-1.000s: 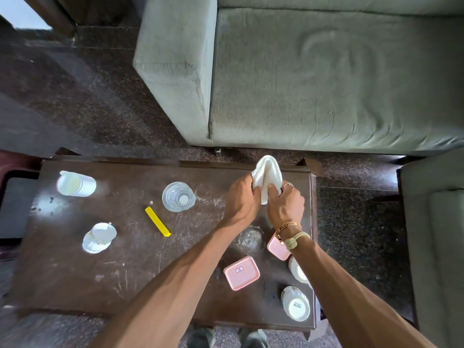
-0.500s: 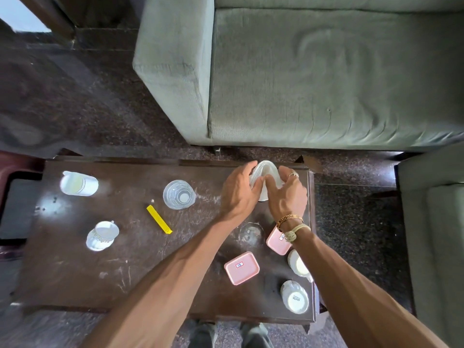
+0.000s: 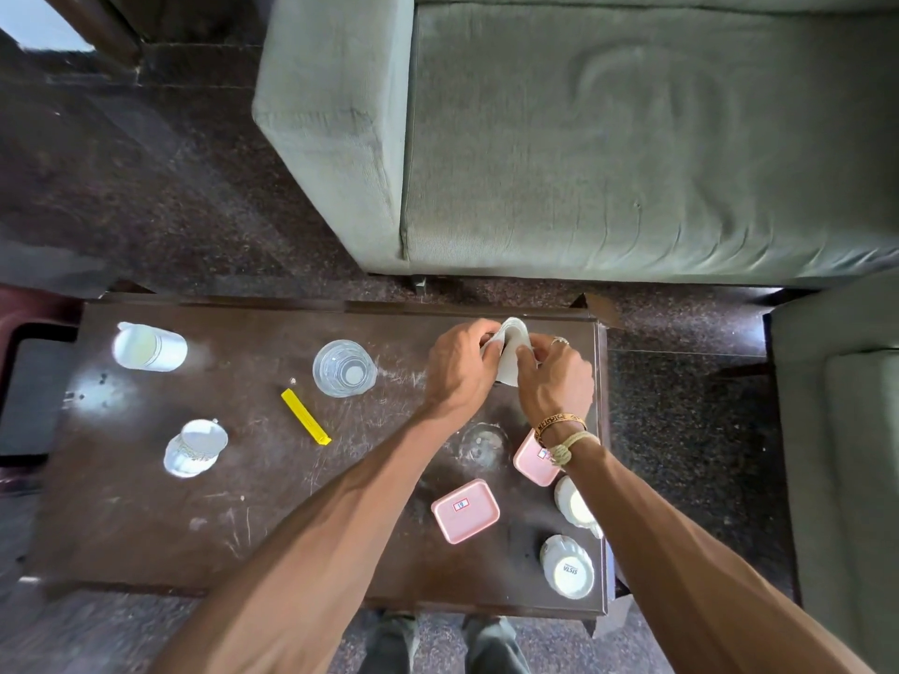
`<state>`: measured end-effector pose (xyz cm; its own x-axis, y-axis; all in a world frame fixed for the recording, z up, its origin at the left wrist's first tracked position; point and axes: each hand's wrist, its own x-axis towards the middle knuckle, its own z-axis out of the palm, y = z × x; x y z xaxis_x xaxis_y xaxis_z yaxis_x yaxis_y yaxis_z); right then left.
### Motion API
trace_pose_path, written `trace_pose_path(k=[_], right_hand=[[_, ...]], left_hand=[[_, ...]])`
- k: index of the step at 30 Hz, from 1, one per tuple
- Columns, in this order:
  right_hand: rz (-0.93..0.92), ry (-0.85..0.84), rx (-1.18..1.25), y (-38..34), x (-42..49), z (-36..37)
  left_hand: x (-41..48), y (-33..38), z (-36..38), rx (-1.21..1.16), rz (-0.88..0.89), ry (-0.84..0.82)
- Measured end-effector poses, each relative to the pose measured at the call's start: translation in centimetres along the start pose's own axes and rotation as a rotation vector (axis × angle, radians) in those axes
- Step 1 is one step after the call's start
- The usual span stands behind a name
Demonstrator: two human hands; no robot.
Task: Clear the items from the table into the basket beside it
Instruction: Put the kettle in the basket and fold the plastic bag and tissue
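Both hands hold a white cloth (image 3: pixel 513 342) above the far right part of the dark wooden table (image 3: pixel 146 527). My left hand (image 3: pixel 459 367) grips its left side and my right hand (image 3: pixel 554 377) pinches its right side. On the table lie a clear glass (image 3: pixel 344 368), a yellow clip (image 3: pixel 305 416), a white bottle on its side (image 3: pixel 148 347), a tipped cup (image 3: pixel 194 447), two pink lidded boxes (image 3: pixel 465 510) (image 3: pixel 532 459) and two white bowls (image 3: pixel 568 566) (image 3: pixel 574 505). A dark basket (image 3: pixel 19 396) shows at the left edge.
A grey-green sofa (image 3: pixel 584 138) stands just beyond the table. Another cushioned seat (image 3: pixel 841 430) is at the right. A clear glass lid (image 3: pixel 481 445) lies under my forearms. The floor around is dark stone.
The cloth has been folded smaller between my hands and now sits lower, closer to the table. Both hands stayed at the far right part of the table.
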<state>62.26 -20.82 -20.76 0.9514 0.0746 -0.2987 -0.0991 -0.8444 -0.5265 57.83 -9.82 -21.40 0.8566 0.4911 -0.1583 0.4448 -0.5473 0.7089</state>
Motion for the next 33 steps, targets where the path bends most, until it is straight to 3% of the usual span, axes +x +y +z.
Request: trace_pose_path(k=[8, 19, 24, 33], right_hand=[[-0.034, 0.036, -0.139, -0.7, 1.0, 0.1], [0.032, -0.207, -0.129, 0.6, 0.6, 0.8], [-0.011, -0.186, -0.096, 0.0, -0.3, -1.2], [0.008, -0.212, -0.113, -1.3, 0.2, -1.3]], left_hand=[[0.6, -0.2, 0.1, 0.017, 0.073, 0.05], [-0.7, -1.8, 0.2, 0.126, 0.121, -0.101], [-1.9, -1.5, -1.8, 0.111, 0.06, -0.151], [-1.2, 0.1, -1.0, 0.191, -0.008, -0.01]])
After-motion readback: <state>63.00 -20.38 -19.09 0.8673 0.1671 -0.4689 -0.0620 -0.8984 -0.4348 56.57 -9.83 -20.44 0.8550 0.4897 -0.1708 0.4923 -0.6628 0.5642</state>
